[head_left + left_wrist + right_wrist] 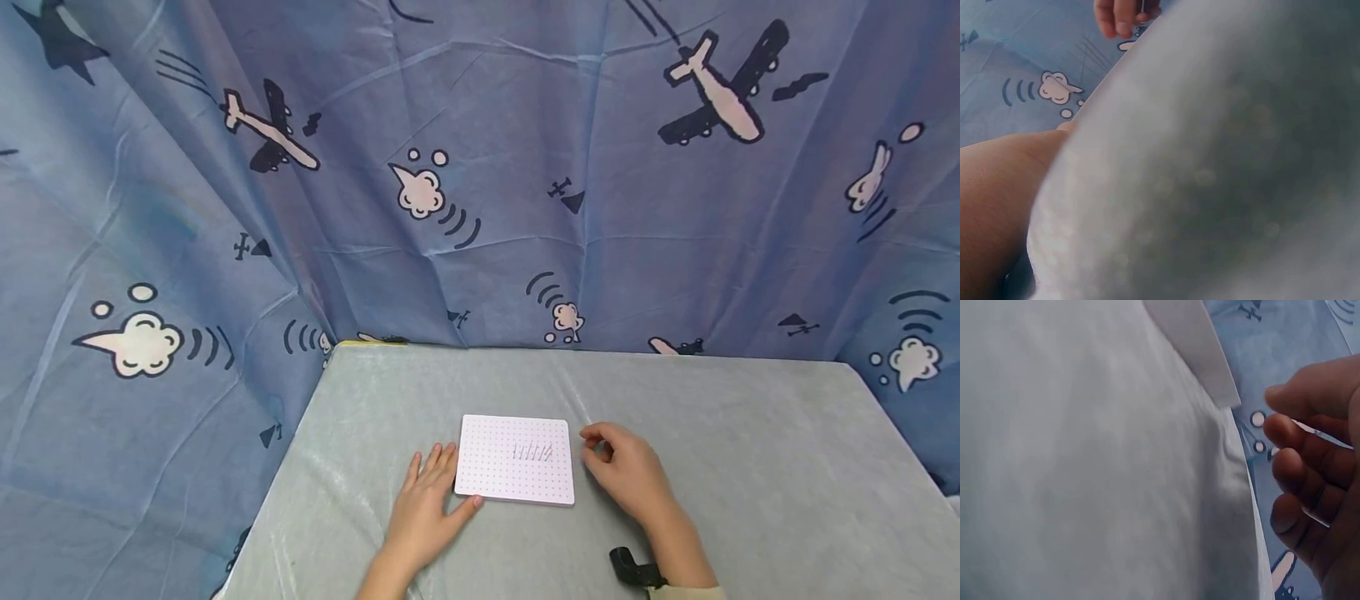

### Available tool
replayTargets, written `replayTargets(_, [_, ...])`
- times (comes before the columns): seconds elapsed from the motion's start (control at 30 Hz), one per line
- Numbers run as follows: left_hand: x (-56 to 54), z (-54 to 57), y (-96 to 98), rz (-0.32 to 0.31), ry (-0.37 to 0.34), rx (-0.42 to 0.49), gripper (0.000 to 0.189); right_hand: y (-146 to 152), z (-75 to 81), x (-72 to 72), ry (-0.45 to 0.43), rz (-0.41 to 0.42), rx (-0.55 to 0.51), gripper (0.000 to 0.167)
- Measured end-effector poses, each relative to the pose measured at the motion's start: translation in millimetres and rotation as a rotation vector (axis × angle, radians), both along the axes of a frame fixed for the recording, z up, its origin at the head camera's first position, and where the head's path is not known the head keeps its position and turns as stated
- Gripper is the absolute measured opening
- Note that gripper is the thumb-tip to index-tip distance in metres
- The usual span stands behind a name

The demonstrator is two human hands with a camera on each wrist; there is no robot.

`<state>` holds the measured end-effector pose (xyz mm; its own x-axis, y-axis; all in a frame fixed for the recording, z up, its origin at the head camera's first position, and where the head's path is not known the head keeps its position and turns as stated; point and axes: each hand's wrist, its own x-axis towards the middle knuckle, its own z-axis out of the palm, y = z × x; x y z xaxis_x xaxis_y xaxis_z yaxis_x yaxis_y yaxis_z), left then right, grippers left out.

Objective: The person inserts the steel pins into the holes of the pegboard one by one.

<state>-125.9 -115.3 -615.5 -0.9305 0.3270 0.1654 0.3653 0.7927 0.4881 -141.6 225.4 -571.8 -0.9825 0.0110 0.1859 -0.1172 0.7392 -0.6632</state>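
Observation:
A white board [487,477] with rows of small holes lies on the cloth-covered table. Several thin reddish sticks [532,452] stand in a row on its right half. My left hand [423,508] lies flat along the board's left side, fingers straight, thumb at the lower left corner. Just off the right edge is my right hand [630,475], its fingers loosely curled. In the right wrist view I see no object between the thumb and fingertips of the right hand [1316,456]. The board's side [1200,353] shows there too.
Pale grey-green cloth [765,467] covers the table. Behind it hangs a blue curtain [495,250] with printed airplanes and clouds. A black strap piece [633,571] sits at the right wrist. Blurred cloth fills most of the left wrist view.

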Motion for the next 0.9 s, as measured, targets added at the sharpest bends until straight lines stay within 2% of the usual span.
replayTargets(0.2, [0.1,1.1,0.8,-0.002,0.007,0.004,0.086,12,-0.3,-1.3,-0.037,0.006,0.089,0.025])
replayTargets(0.67, [0.6,1.2,-0.2,0.001,0.007,0.001,0.087,25,2.3,1.1,-0.117,-0.043,0.166,0.023])
replayTargets(0.9, [0.4,2.5,0.4,-0.003,-0.001,0.009,0.086,29,0.5,-0.7,-0.164,-0.054,0.170,0.021])
